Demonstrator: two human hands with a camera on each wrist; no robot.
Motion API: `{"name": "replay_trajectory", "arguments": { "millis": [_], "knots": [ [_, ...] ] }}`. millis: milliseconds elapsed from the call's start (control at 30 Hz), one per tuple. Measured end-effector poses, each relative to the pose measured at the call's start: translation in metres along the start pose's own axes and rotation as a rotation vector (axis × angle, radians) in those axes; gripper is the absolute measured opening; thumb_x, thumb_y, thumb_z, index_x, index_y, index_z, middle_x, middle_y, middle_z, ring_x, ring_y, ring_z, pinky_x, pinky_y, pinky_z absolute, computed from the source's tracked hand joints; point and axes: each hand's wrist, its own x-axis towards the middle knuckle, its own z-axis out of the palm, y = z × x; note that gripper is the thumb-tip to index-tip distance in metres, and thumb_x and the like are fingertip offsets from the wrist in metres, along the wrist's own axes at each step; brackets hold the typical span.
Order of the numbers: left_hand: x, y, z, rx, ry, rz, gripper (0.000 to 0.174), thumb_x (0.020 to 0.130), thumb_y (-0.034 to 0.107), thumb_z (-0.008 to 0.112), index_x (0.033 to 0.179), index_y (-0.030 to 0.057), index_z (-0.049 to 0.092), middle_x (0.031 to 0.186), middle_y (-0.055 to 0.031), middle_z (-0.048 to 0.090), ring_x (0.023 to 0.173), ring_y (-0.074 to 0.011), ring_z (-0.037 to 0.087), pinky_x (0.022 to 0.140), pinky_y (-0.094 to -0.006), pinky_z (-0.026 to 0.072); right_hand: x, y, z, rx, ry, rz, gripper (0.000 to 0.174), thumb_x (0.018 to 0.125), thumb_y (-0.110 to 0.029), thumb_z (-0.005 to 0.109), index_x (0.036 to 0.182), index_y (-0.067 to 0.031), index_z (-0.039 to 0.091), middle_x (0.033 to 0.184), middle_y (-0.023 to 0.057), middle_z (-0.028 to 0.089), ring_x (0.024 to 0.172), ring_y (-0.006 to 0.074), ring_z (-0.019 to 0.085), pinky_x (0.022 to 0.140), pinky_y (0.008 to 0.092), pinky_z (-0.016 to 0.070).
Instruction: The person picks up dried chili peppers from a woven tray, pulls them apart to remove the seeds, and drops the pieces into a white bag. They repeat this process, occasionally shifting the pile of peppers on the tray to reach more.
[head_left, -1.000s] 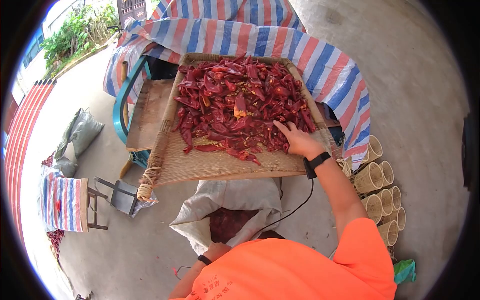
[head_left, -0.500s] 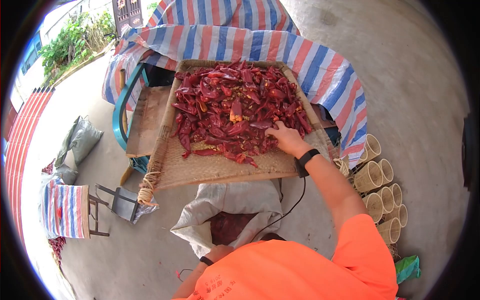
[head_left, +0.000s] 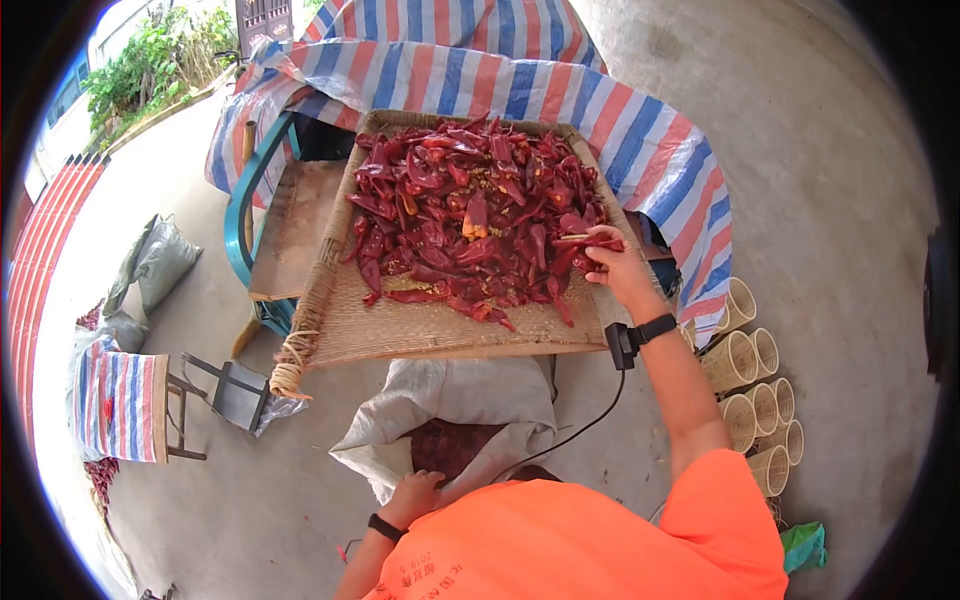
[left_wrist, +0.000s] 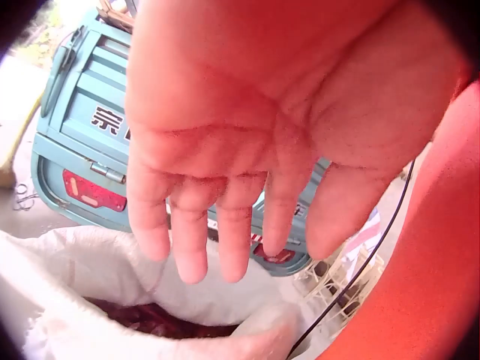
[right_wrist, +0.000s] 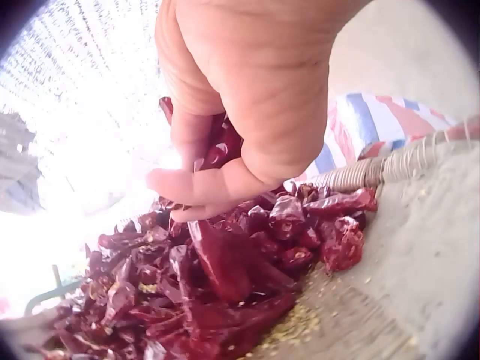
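Dried red chili peppers (head_left: pixel 430 215) lie heaped on a shallow woven tray (head_left: pixel 360 325), with yellow seeds among them. At the heap's right side, my right hand (head_left: pixel 624 276) pinches dried chili peppers (right_wrist: pixel 225 142) between thumb and curled fingers, just above the others. My left hand (head_left: pixel 412 496) hangs by the mouth of a white woven sack (head_left: pixel 465 385) below the tray. In the left wrist view its fingers (left_wrist: pixel 234 232) are straight and slightly apart, with nothing held. Dark red chili peppers (left_wrist: pixel 157 321) show inside the sack.
The tray rests on a blue-green cart (head_left: pixel 240 225) partly draped with a striped sheet (head_left: pixel 560 85). Several wicker baskets (head_left: pixel 735 362) stand at the right. A black cable (head_left: pixel 590 425) runs from the right wrist. A stool (head_left: pixel 180 415) and grey sacks (head_left: pixel 165 262) are at the left.
My right hand went from spread fingers on the heap to gripping chili peppers, then moved right and rose with them. My left hand shifted slightly left beside the sack.
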Motion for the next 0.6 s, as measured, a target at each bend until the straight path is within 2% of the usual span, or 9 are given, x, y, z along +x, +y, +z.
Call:
{"name": "replay_trajectory", "arguments": {
  "millis": [100, 267, 333, 400, 500, 600],
  "knots": [
    [0.007, 0.017, -0.021, -0.219, 0.192, 0.179, 0.027, 0.089, 0.015, 0.061, 0.113, 0.0028, 0.063, 0.107, -0.0165, 0.067, 0.095, -0.0321, 0.065, 0.082, -0.0386, 0.0521, 0.000, 0.002, -0.001, 0.251, -0.049, 0.028, 0.029, 0.085, -0.001, 0.065, 0.107, -0.0180, 0.061, 0.098, 0.0006, 0.065, 0.077, 0.0164, 0.067, 0.052, 0.0259, 0.0524],
    [0.016, 0.096, -0.110, -0.943, 0.148, 0.101, 0.027, 0.097, 0.012, 0.055, 0.121, -0.0005, 0.057, 0.104, -0.0054, 0.064, 0.090, -0.0107, 0.061, 0.077, -0.0234, 0.0483, -0.030, -0.002, 0.038, 0.508, -0.228, 0.082, 0.031, 0.087, 0.001, 0.061, 0.111, -0.0177, 0.058, 0.102, 0.0049, 0.067, 0.082, 0.0216, 0.069, 0.049, 0.0260, 0.0499],
    [0.029, 0.109, -0.134, -1.013, 0.275, 0.172, 0.031, 0.098, 0.018, 0.055, 0.123, 0.0004, 0.054, 0.109, -0.0043, 0.062, 0.090, -0.0102, 0.061, 0.077, -0.0238, 0.0473, -0.044, 0.004, 0.056, 0.589, -0.343, 0.107, 0.032, 0.088, 0.003, 0.059, 0.112, -0.0171, 0.057, 0.103, 0.0068, 0.067, 0.085, 0.0234, 0.070, 0.050, 0.0263, 0.0505],
    [0.039, 0.129, -0.161, -0.968, 0.506, 0.236, 0.033, 0.099, 0.023, 0.054, 0.122, -0.0003, 0.054, 0.109, -0.0046, 0.060, 0.088, -0.0106, 0.060, 0.075, -0.0240, 0.0465, -0.056, 0.020, 0.076, 0.630, -0.356, 0.112, 0.033, 0.088, 0.004, 0.057, 0.114, -0.0154, 0.055, 0.103, 0.0088, 0.066, 0.084, 0.0244, 0.069, 0.054, 0.0303, 0.0529],
    [0.048, 0.156, -0.196, -1.026, 0.705, 0.220, 0.034, 0.099, 0.027, 0.054, 0.118, -0.0004, 0.056, 0.104, -0.0046, 0.061, 0.086, -0.0103, 0.059, 0.073, -0.0250, 0.0466, -0.089, 0.024, 0.111, 0.651, -0.372, 0.186, 0.032, 0.087, 0.004, 0.057, 0.113, -0.0143, 0.054, 0.101, 0.0083, 0.065, 0.086, 0.0242, 0.068, 0.059, 0.0338, 0.0541],
    [0.054, 0.160, -0.203, -0.958, 0.755, 0.223, 0.026, 0.096, 0.023, 0.060, 0.109, 0.0008, 0.058, 0.087, -0.0020, 0.060, 0.073, -0.0073, 0.054, 0.065, -0.0230, 0.0448, -0.103, 0.039, 0.118, 0.604, -0.606, 0.242, 0.032, 0.086, 0.006, 0.059, 0.112, -0.0140, 0.055, 0.104, 0.0077, 0.063, 0.085, 0.0221, 0.067, 0.058, 0.0339, 0.0540]
  ]
}}
